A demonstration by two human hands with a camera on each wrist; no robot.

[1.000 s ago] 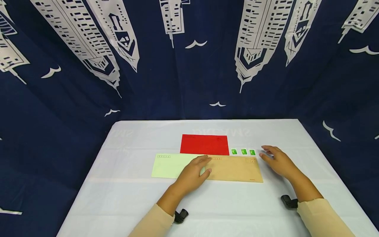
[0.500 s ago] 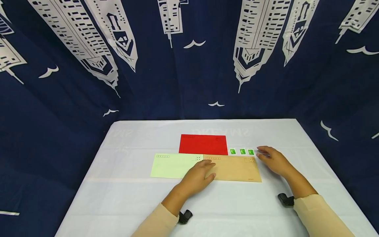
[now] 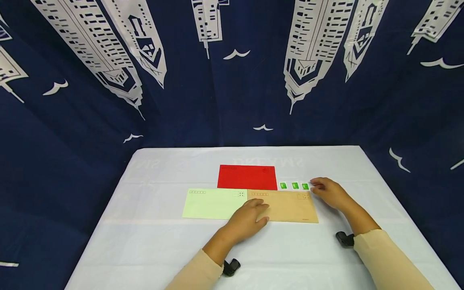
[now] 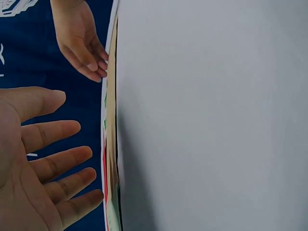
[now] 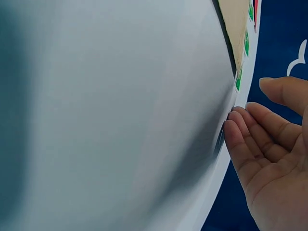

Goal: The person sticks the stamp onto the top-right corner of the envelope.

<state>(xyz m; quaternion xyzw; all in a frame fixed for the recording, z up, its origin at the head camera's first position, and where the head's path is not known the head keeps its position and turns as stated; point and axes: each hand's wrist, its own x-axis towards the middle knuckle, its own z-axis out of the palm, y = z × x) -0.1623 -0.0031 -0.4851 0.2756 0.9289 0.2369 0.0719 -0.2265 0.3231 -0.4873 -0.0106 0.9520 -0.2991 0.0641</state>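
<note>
A pale green envelope (image 3: 212, 203) and a tan envelope (image 3: 290, 207) lie side by side, with a red envelope (image 3: 247, 177) behind them. Three small green stamps (image 3: 295, 185) form a row right of the red one. Over the tan envelope's left part hovers my left hand (image 3: 244, 221); its fingers are spread and hold nothing in the left wrist view. My right hand (image 3: 330, 194) is beside the rightmost stamp (image 3: 305, 186), fingertips close to its right edge. In the right wrist view the thumb stands apart from the fingers, and nothing is between them.
A white cloth covers the table (image 3: 152, 241). Behind it hangs a dark blue curtain (image 3: 181, 112) printed with white buildings and birds. Small black cameras (image 3: 232, 267) sit at both wrists.
My left hand has shifted right and nearer to me, uncovering the green envelope's right corner. My right hand has drawn slightly closer to the rightmost stamp. Envelopes and stamps stay put.
</note>
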